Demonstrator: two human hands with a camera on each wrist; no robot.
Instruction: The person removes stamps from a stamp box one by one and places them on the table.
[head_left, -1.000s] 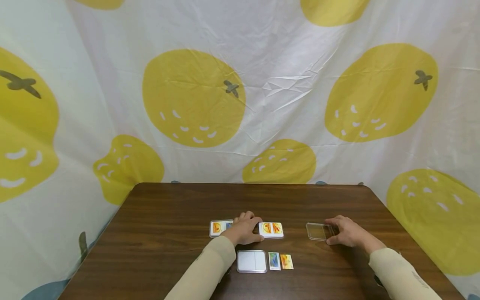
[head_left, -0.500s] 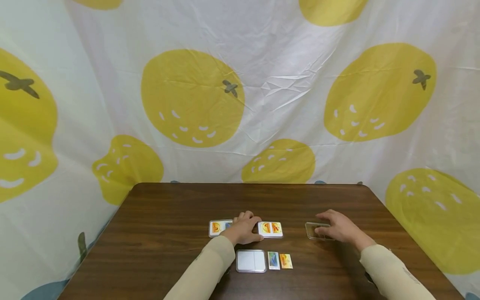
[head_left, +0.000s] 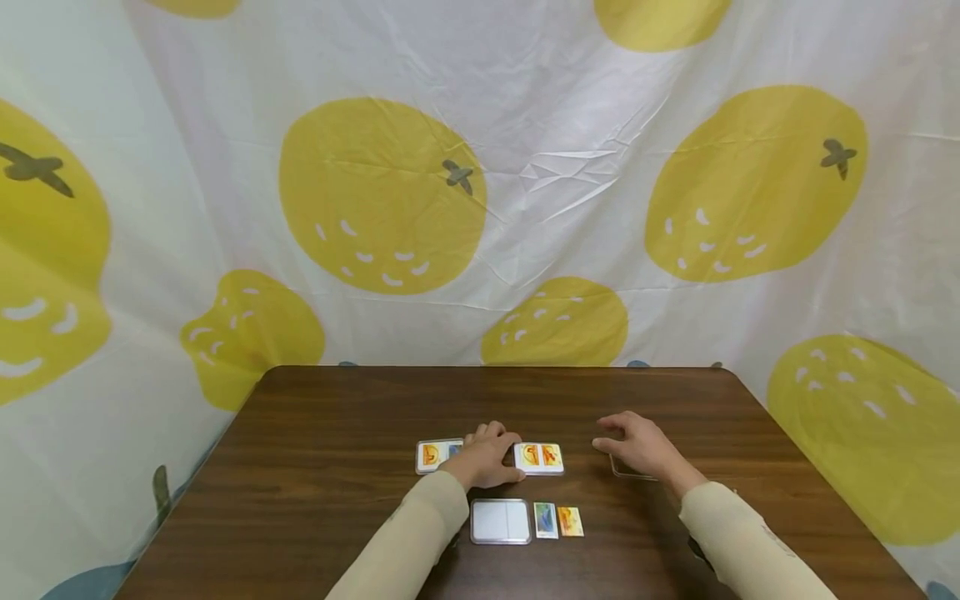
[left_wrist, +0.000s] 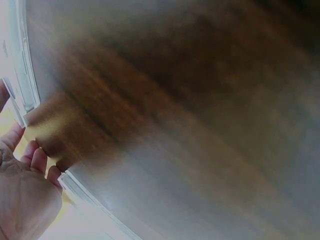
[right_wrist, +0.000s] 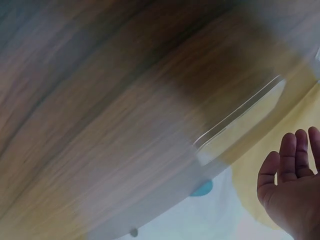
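My left hand [head_left: 486, 462] lies between two card cases. Its thumb and index finger grip the near end of the right-hand card case [head_left: 540, 459], which shows two orange-and-yellow pictures. The other card case [head_left: 431, 455], partly covered by that hand, has an orange and a blue picture. In the left wrist view, fingertips [left_wrist: 17, 131] touch a clear case edge. My right hand [head_left: 636, 442] hovers with fingers apart, holding nothing, above a clear plastic lid [head_left: 628, 472]. Most of the lid is hidden in the head view; its edge [right_wrist: 240, 112] shows in the right wrist view.
Nearer on the brown wooden table [head_left: 337, 500] lies a white-lined clear case [head_left: 500, 522] with two sections. Beside it are a small blue picture card [head_left: 545, 521] and a small yellow-orange one [head_left: 571, 522]. A fruit-patterned curtain [head_left: 525, 233] hangs behind.
My right hand has moved left from the right end of the clear lid to over its left part, leaving the lid in place. My left hand has stayed still.
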